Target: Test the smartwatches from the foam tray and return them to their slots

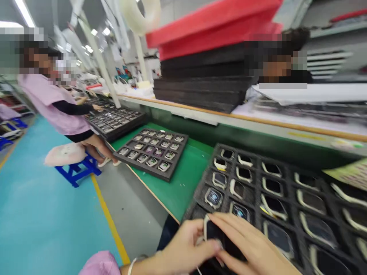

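Note:
Both my hands meet at the bottom of the view over the near corner of a black foam tray (286, 160). My left hand (183, 252) pinches a black-faced, white-rimmed watch case (213, 231) with thumb and fingers. My right hand (252, 248) lies across the same watch case, fingers pressed together along its top. The tray's pockets hold several similar watch cases (219, 179), some pockets looking bare.
A second tray of watch cases (151, 149) lies further along the green bench (186, 179), a third one (114, 120) beyond it. A person in a pink smock sits on a blue stool (77, 168) at the left. Black and red foam sheets (206, 76) are stacked on the shelf behind.

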Tool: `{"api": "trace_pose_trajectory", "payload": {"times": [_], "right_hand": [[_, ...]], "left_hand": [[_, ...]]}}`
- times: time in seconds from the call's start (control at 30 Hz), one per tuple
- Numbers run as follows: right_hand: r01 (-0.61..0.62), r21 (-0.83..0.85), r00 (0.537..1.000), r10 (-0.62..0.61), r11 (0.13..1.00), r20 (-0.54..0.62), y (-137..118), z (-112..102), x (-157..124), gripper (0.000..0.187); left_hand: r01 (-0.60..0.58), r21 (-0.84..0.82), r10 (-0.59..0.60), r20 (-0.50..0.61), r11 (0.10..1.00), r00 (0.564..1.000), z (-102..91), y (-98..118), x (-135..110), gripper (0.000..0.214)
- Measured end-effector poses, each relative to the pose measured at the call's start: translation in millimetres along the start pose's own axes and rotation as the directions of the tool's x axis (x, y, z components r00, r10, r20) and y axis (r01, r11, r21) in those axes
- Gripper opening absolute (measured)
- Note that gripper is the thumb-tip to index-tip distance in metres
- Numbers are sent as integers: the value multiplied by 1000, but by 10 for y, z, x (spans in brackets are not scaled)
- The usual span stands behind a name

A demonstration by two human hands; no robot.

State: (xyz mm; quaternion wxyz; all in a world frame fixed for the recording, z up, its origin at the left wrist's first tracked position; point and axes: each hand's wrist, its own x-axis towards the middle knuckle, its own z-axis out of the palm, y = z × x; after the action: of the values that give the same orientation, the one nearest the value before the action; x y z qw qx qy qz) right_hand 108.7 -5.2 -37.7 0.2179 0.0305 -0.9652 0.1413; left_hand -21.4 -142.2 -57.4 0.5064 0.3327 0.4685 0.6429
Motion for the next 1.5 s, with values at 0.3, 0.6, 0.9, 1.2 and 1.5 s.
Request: {"api": "trace_pose_trajectory", "payload": {"times": [0.3,0.6,0.9,1.2,1.5], "right_hand": [[-146,373,989,123,916,85,-135,9,106,39],[-131,379,990,103,916,93,-151,25,108,37],[-91,331,996,81,939,44,-159,38,84,41],[-27,269,999,18,963,35,-148,45,69,41],[-7,251,1000,2,968,22,-148,52,60,41]], "left_hand": [[90,69,-87,-41,994,995,-18,-4,-126,27],[96,32,-96,6,995,995,-42,6,-167,25],[79,83,-79,-1,993,997,-56,-27,-173,26],[43,105,-41,-17,994,999,-53,-72,-200,25],[22,146,-20,-15,989,1000,-51,-88,-214,27]]}}
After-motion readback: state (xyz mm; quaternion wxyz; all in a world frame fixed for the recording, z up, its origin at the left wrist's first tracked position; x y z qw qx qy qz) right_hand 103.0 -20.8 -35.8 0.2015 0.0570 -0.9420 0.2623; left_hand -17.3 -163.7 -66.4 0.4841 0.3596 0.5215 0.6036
